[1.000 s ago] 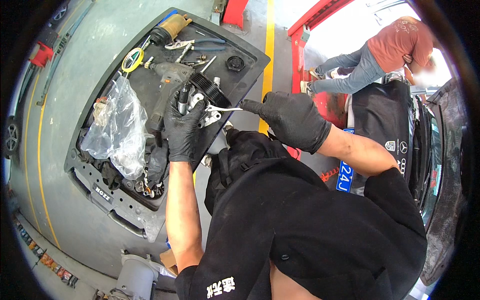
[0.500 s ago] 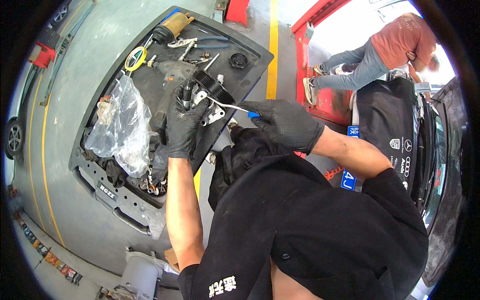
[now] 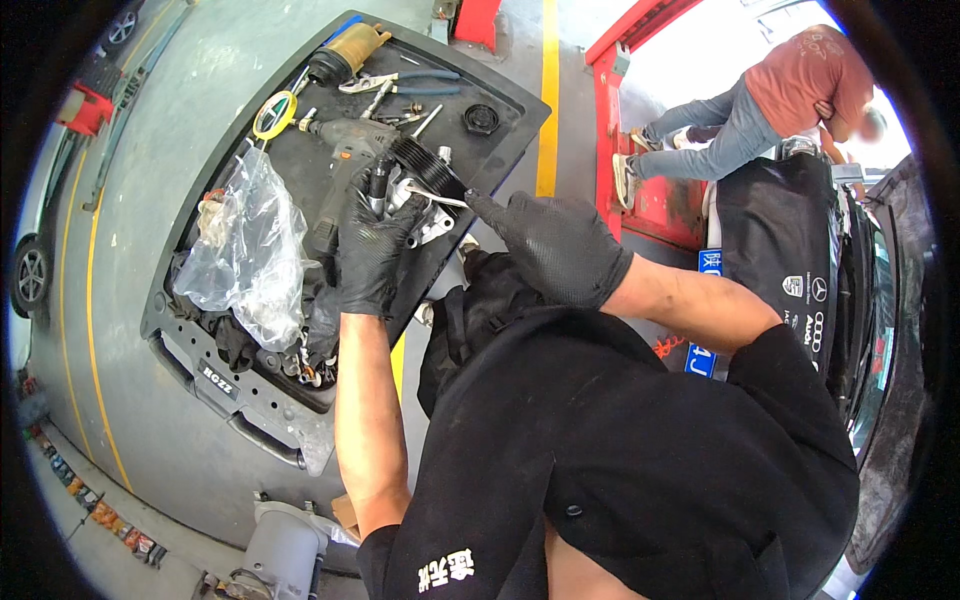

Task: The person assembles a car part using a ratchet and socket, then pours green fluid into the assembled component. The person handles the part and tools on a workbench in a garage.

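Note:
Upright in my gloved left hand [image 3: 375,245] is a silver metal engine part [image 3: 437,222] with a black ribbed pulley [image 3: 428,168] on it, held over the near edge of the cart top. The fingers curl round its near side and hide part of it. A short black cylinder [image 3: 379,183] shows between thumb and fingers. My gloved right hand [image 3: 560,245] is closed, its index finger pointing toward the pulley. A thin silver tool shaft [image 3: 440,198] runs from this fingertip across the part. The tool's handle is hidden in the right hand.
On the black cart top [image 3: 300,120] lie a power drill [image 3: 350,145], pliers [image 3: 400,83], a tan-and-black canister [image 3: 345,55], a round black cap [image 3: 481,119], a yellow tape roll [image 3: 274,115] and a clear plastic bag [image 3: 255,250]. A person [image 3: 800,80] bends over a car at right.
My right hand has shifted slightly left, closer to the part. The tool's blue handle end, visible before, is now covered, and its shaft lies flatter across the part. My left hand stays nearly still.

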`<control>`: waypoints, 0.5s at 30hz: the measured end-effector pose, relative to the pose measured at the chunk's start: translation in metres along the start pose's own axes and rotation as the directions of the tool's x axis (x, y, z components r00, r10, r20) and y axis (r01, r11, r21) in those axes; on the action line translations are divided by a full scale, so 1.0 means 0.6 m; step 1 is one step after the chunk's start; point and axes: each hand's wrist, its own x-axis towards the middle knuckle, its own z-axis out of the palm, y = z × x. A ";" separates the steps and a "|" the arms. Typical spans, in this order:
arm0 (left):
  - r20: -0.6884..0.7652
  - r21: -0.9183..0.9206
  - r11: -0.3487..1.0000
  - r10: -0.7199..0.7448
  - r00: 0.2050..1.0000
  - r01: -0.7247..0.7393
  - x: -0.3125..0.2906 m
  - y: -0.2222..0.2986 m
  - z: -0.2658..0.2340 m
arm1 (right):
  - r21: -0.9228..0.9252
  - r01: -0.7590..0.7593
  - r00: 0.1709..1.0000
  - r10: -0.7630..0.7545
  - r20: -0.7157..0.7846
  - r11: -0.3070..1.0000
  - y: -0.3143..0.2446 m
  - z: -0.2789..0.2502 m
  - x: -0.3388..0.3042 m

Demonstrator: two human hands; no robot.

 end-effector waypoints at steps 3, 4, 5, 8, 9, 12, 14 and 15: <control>-0.031 0.087 0.996 0.018 0.999 -0.015 -0.002 0.004 0.004 | 0.045 0.014 0.999 -0.012 -0.049 0.999 0.014 0.006 0.014; -0.042 0.076 0.997 0.018 0.999 -0.015 -0.001 0.002 0.004 | 0.068 0.004 0.998 0.000 -0.058 0.998 0.012 0.002 0.017; -0.052 0.065 0.998 0.018 0.998 -0.015 0.002 -0.003 0.003 | 0.091 -0.005 0.998 0.012 -0.068 0.996 0.011 -0.007 0.017; -0.072 -0.009 1.000 0.007 0.997 -0.007 -0.001 -0.005 0.007 | 0.186 -0.014 0.995 0.032 -0.096 0.982 0.016 -0.026 0.018; -0.069 -0.038 0.999 -0.002 0.998 -0.001 -0.003 -0.005 0.009 | 0.222 -0.020 0.993 0.045 -0.108 0.975 0.019 -0.029 0.016; -0.120 0.031 0.998 0.065 0.991 -0.061 -0.008 -0.018 0.002 | 0.308 -0.094 0.995 0.077 0.068 0.947 0.036 -0.026 0.024; -0.140 0.126 0.989 0.101 0.985 -0.084 -0.015 -0.017 -0.009 | 0.329 -0.148 0.984 0.104 0.148 0.933 0.038 -0.030 0.027; -0.144 0.173 0.982 0.104 0.984 -0.078 -0.023 -0.017 -0.017 | 0.338 -0.184 0.976 0.130 0.175 0.923 0.036 -0.030 0.024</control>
